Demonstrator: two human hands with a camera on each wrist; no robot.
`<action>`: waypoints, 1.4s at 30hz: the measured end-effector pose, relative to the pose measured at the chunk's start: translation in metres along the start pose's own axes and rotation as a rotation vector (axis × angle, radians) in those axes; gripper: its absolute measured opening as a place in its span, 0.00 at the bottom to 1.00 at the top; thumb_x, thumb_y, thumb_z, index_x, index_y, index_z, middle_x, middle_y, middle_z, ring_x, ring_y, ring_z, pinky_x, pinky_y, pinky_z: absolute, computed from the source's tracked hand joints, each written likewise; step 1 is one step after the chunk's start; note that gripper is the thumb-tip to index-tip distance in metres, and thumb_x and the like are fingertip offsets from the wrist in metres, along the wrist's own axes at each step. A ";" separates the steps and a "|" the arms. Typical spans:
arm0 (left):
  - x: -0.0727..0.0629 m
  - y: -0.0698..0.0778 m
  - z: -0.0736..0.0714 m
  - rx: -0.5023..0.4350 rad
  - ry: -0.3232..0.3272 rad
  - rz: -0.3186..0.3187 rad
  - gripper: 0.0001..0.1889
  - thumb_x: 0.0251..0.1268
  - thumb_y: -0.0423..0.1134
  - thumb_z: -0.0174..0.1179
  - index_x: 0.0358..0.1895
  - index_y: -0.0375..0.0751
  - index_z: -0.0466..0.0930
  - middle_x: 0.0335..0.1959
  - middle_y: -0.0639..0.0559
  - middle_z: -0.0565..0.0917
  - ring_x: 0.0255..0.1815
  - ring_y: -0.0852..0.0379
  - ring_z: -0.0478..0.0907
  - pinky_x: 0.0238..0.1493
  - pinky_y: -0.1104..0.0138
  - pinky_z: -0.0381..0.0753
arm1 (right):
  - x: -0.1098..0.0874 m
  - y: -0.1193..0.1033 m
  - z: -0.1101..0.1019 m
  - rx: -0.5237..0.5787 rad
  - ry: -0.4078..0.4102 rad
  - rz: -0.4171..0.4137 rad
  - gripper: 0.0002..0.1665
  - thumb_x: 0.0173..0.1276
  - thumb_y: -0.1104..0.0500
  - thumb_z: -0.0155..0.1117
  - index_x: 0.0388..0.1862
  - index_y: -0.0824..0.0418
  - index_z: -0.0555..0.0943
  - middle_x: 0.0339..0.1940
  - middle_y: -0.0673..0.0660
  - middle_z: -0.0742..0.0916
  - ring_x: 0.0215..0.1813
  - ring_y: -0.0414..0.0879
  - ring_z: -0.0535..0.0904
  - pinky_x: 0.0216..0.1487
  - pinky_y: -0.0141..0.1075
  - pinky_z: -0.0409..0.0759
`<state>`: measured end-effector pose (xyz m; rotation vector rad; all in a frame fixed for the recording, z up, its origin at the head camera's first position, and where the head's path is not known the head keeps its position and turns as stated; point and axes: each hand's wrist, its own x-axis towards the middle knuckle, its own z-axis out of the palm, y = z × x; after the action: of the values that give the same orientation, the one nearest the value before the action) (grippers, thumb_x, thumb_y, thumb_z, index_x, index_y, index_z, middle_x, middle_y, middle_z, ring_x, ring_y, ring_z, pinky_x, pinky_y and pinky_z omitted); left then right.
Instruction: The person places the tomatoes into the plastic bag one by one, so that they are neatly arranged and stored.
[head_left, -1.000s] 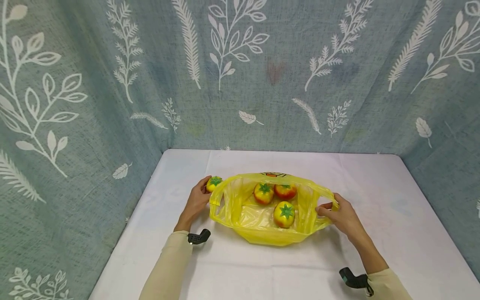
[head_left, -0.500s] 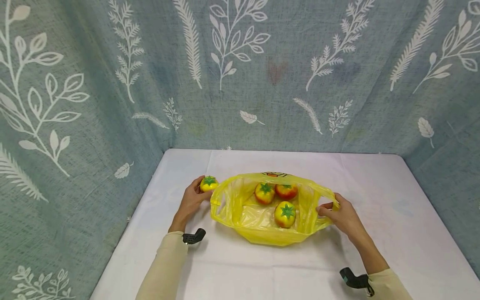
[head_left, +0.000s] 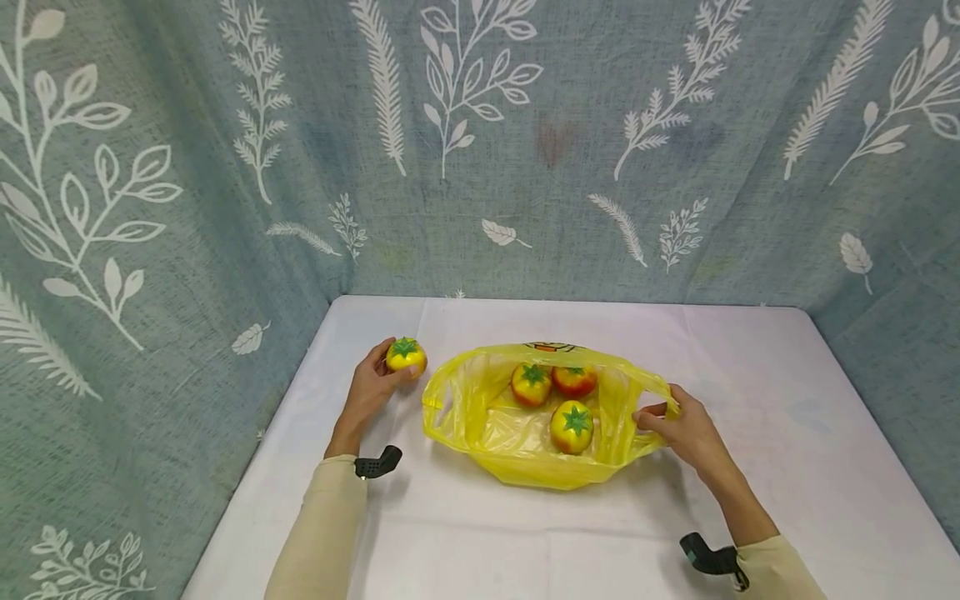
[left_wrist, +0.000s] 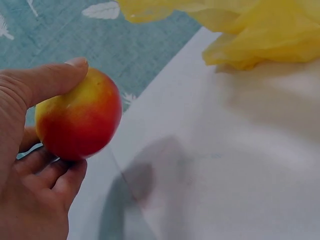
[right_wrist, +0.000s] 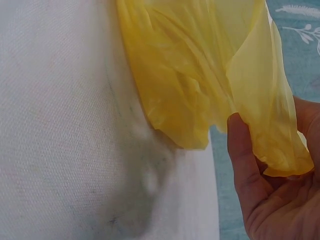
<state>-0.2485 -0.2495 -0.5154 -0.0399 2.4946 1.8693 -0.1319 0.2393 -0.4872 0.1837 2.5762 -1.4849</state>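
My left hand (head_left: 367, 393) holds a yellow-and-red tomato-like fruit (head_left: 406, 358) with a green star-shaped top, left of the bag. In the left wrist view the thumb lies over the fruit (left_wrist: 82, 120) and curled fingers support it from below. A thin yellow plastic bag (head_left: 525, 473) stands with its mouth spread wide. Inside it sit three similar fruits: one at the front (head_left: 572, 427) and two side by side behind it. My right hand (head_left: 696, 433) grips the bag's right handle (right_wrist: 277, 150), the plastic loop passing between thumb and fingers.
A white cloth covers the table (head_left: 480, 550). Blue-green curtains (head_left: 555, 225) with white leaf patterns close off the back and both sides. A black wrist device (head_left: 378, 462) is on the left wrist, another (head_left: 707, 557) on the right.
My left hand has moved left and slightly back, carrying the fruit away from the bag's left edge. The right hand keeps its grip on the handle, and the bag stays in place.
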 end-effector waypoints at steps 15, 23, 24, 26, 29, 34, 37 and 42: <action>0.011 0.039 0.005 -0.115 -0.080 0.101 0.43 0.66 0.35 0.69 0.80 0.40 0.55 0.75 0.40 0.65 0.73 0.45 0.66 0.66 0.71 0.72 | 0.002 -0.001 0.000 -0.015 0.010 0.038 0.43 0.70 0.47 0.68 0.75 0.65 0.63 0.49 0.61 0.85 0.49 0.53 0.77 0.47 0.36 0.77; 0.004 0.069 0.022 -0.153 -0.163 0.177 0.42 0.66 0.33 0.69 0.79 0.38 0.57 0.73 0.41 0.67 0.70 0.47 0.69 0.62 0.74 0.74 | 0.002 -0.001 0.001 -0.014 0.016 0.062 0.43 0.70 0.46 0.68 0.75 0.64 0.63 0.48 0.60 0.85 0.51 0.54 0.76 0.53 0.43 0.76; 0.003 0.073 0.024 -0.156 -0.176 0.192 0.41 0.66 0.33 0.69 0.79 0.38 0.57 0.73 0.41 0.67 0.70 0.46 0.69 0.62 0.74 0.74 | 0.001 -0.001 0.001 -0.016 0.018 0.061 0.43 0.70 0.46 0.67 0.75 0.64 0.64 0.48 0.60 0.85 0.51 0.54 0.76 0.54 0.43 0.76; 0.001 0.080 0.028 -0.167 -0.207 0.220 0.41 0.66 0.33 0.69 0.79 0.38 0.57 0.73 0.41 0.67 0.70 0.45 0.69 0.61 0.73 0.75 | 0.001 -0.002 0.001 -0.020 0.018 0.059 0.42 0.70 0.46 0.67 0.74 0.63 0.64 0.48 0.60 0.85 0.51 0.54 0.77 0.53 0.43 0.76; -0.001 0.090 0.036 -0.173 -0.256 0.260 0.41 0.66 0.31 0.68 0.79 0.37 0.57 0.73 0.41 0.68 0.69 0.44 0.70 0.62 0.71 0.76 | 0.000 -0.002 0.000 -0.021 0.019 0.056 0.41 0.70 0.46 0.67 0.74 0.63 0.64 0.47 0.59 0.85 0.50 0.53 0.77 0.51 0.40 0.76; -0.002 0.101 0.050 -0.158 -0.344 0.311 0.40 0.65 0.28 0.67 0.79 0.36 0.58 0.73 0.40 0.67 0.70 0.43 0.70 0.67 0.61 0.73 | 0.000 -0.003 0.000 -0.017 0.019 0.050 0.40 0.71 0.47 0.67 0.73 0.63 0.65 0.47 0.59 0.86 0.50 0.53 0.78 0.49 0.38 0.76; -0.003 0.105 0.058 -0.162 -0.401 0.324 0.40 0.65 0.28 0.67 0.78 0.36 0.59 0.72 0.40 0.68 0.69 0.43 0.71 0.69 0.54 0.71 | 0.000 -0.002 0.000 -0.012 0.019 0.046 0.39 0.71 0.48 0.67 0.72 0.63 0.65 0.47 0.59 0.86 0.49 0.52 0.79 0.49 0.38 0.77; -0.005 0.109 0.073 -0.171 -0.485 0.327 0.39 0.63 0.32 0.70 0.77 0.38 0.63 0.70 0.40 0.71 0.68 0.44 0.73 0.69 0.52 0.71 | 0.000 -0.002 -0.001 -0.009 0.018 0.042 0.39 0.70 0.48 0.67 0.73 0.63 0.65 0.45 0.58 0.86 0.49 0.52 0.79 0.49 0.37 0.76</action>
<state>-0.2475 -0.1490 -0.4309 0.7629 2.0986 1.8997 -0.1322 0.2393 -0.4848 0.2499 2.5752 -1.4640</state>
